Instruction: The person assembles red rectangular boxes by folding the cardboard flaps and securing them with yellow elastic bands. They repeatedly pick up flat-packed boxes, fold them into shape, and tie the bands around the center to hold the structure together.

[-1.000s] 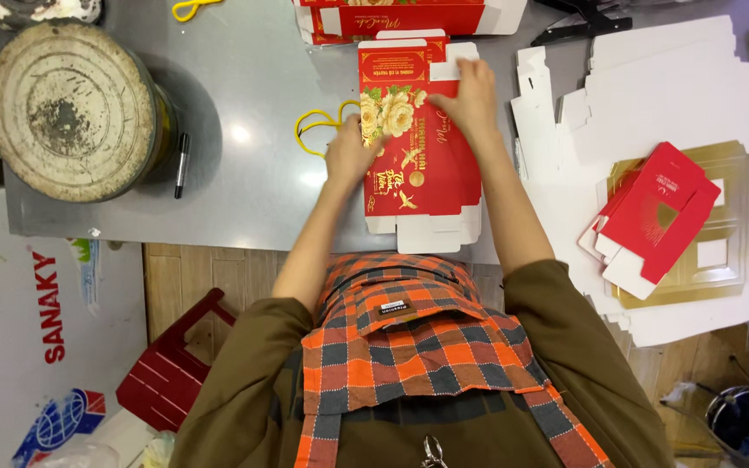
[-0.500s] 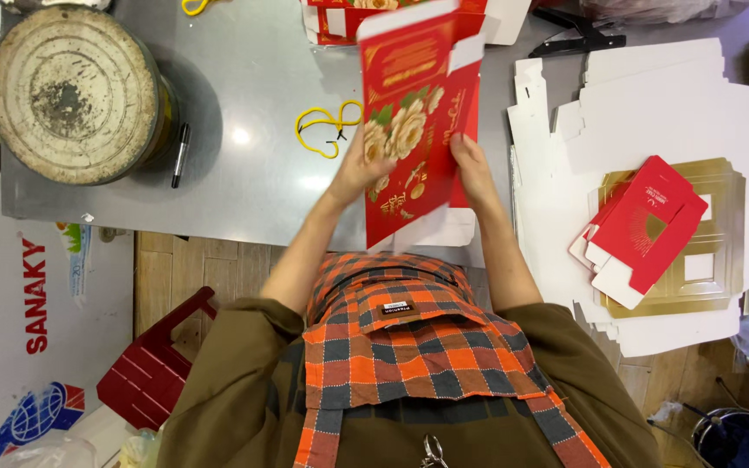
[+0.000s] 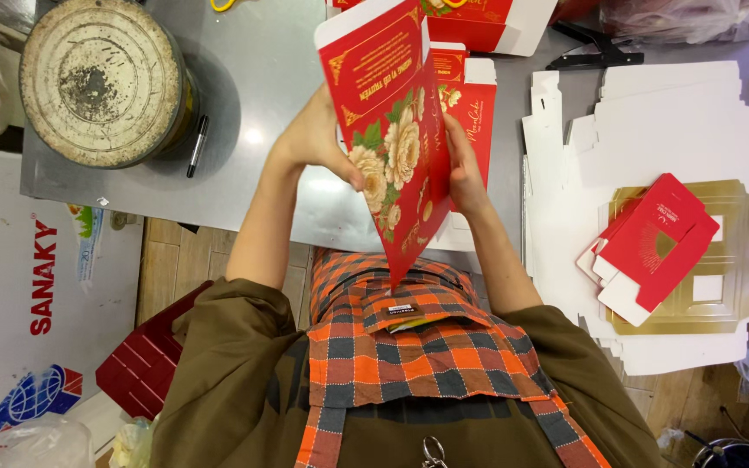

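I hold a red cardboard box [image 3: 392,147] with gold and cream flower print up off the grey table [image 3: 279,78], tilted toward my chest. My left hand [image 3: 318,139] grips its left side, thumb on the flowered face. On the box's right edge my right hand [image 3: 463,169] holds it from behind. Under it lies another flat red box piece [image 3: 474,113] on the table.
A round worn metal tin [image 3: 101,78] and a black pen [image 3: 197,146] sit at the left. Stacks of white flat cardboard [image 3: 678,113], gold inserts [image 3: 734,295] and a small red folded box [image 3: 652,247] lie at the right. More red boxes [image 3: 478,22] stand at the far edge.
The box lay flat on the table under both hands. I have lifted it and tipped it upright toward me, both hands moving up along its sides.
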